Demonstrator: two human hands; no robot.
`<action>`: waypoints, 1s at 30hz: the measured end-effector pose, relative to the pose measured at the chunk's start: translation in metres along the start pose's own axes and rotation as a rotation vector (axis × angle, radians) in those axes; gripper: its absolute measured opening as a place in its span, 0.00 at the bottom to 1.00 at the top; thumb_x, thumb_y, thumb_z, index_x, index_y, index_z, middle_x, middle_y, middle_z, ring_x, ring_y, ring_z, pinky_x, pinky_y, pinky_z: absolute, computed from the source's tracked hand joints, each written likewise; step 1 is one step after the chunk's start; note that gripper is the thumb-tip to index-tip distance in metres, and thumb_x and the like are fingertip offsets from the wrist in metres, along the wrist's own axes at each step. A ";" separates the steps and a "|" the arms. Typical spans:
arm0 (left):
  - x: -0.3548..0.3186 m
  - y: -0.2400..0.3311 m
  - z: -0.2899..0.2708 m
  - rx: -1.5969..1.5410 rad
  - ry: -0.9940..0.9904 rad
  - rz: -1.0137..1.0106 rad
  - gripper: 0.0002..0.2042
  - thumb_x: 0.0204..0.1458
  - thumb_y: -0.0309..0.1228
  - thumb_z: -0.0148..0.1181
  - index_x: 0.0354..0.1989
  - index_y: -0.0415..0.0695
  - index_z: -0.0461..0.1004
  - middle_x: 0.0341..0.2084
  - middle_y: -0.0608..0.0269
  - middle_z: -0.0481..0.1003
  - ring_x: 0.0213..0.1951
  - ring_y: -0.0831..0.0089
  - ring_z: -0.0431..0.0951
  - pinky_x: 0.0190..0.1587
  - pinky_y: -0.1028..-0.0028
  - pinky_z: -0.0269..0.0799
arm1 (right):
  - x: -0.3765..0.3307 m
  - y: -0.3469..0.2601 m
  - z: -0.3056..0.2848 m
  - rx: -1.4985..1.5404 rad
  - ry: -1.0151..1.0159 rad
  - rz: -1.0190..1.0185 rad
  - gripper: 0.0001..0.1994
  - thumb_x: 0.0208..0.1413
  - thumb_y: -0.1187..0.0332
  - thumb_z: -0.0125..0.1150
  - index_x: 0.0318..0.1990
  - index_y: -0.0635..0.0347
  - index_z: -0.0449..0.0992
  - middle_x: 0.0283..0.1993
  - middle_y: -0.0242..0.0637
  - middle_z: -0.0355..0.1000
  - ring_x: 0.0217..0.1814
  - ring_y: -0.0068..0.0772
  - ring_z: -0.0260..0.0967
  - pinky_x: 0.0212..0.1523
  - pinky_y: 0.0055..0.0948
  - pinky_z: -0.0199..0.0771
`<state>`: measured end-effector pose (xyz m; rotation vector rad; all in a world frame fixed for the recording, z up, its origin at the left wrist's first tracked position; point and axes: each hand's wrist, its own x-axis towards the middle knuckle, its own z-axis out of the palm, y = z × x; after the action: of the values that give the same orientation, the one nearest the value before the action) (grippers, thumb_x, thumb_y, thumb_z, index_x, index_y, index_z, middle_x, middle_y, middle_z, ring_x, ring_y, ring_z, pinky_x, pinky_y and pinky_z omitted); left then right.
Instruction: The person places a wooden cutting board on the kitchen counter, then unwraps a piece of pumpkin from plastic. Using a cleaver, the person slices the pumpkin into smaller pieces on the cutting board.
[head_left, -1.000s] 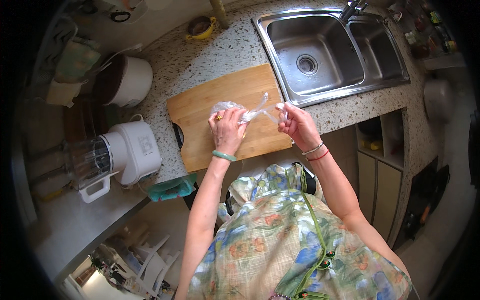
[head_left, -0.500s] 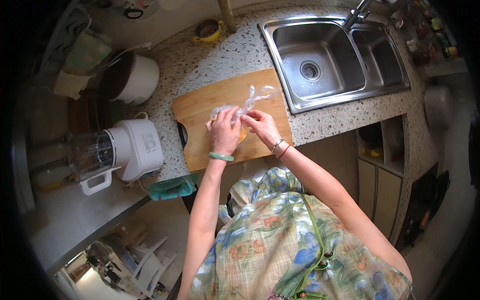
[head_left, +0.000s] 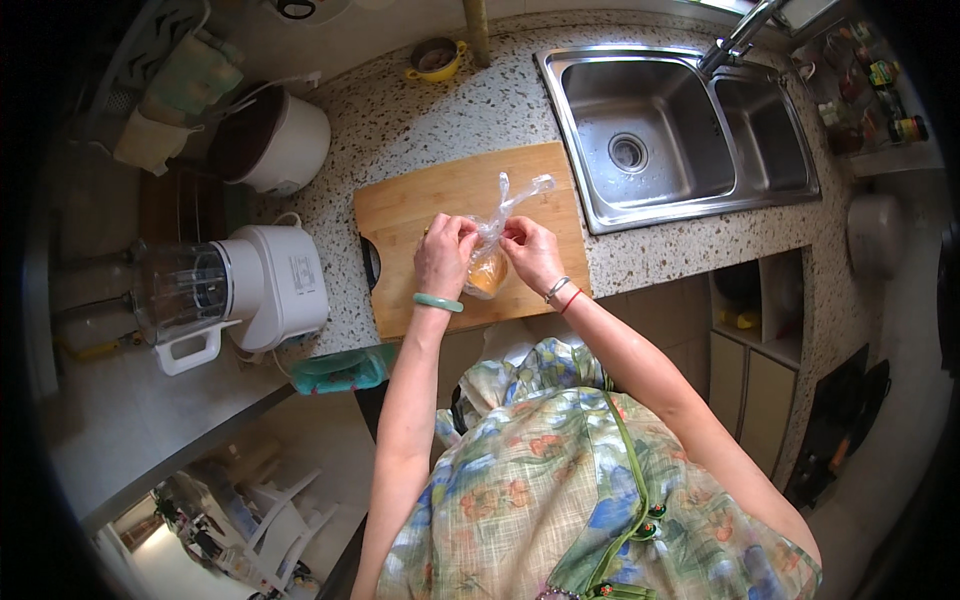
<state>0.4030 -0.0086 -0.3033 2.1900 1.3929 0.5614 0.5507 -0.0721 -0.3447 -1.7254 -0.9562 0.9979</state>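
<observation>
Having uncovered more of the orange item [head_left: 487, 275], the left hand [head_left: 445, 254] is now pinching the clear plastic bag [head_left: 489, 229] at its gathered neck opposite the pinching right hand [head_left: 532, 252], so both are working there while the bag is resting on the wooden cutting board [head_left: 405, 205].

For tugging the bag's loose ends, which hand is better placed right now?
Probably the right hand: it meets the clear bag just below the loose ends, one leaning its way. The left hand sits farther from them.
</observation>
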 end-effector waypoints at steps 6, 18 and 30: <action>-0.002 0.007 0.001 -0.126 0.057 -0.086 0.04 0.53 0.27 0.65 0.33 0.41 0.77 0.30 0.59 0.75 0.31 0.66 0.78 0.34 0.68 0.74 | 0.002 -0.008 -0.003 0.070 0.044 -0.014 0.11 0.55 0.70 0.67 0.43 0.65 0.78 0.34 0.38 0.79 0.36 0.25 0.78 0.39 0.26 0.78; -0.004 0.018 -0.017 -0.208 0.062 -0.152 0.05 0.51 0.27 0.67 0.32 0.41 0.76 0.27 0.62 0.74 0.27 0.70 0.76 0.32 0.70 0.72 | 0.003 -0.011 -0.009 -0.270 0.061 -0.259 0.09 0.52 0.66 0.70 0.34 0.60 0.77 0.31 0.38 0.76 0.32 0.34 0.75 0.34 0.33 0.75; -0.007 -0.001 -0.026 -0.248 0.272 -0.253 0.08 0.53 0.31 0.66 0.35 0.45 0.73 0.19 0.66 0.71 0.23 0.69 0.72 0.28 0.66 0.69 | 0.005 0.016 -0.055 0.214 0.071 0.072 0.08 0.53 0.70 0.69 0.32 0.63 0.76 0.29 0.31 0.76 0.32 0.21 0.73 0.36 0.23 0.73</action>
<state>0.3851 -0.0101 -0.2839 1.7592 1.6118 0.9079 0.6053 -0.0892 -0.3456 -1.6140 -0.7190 1.0394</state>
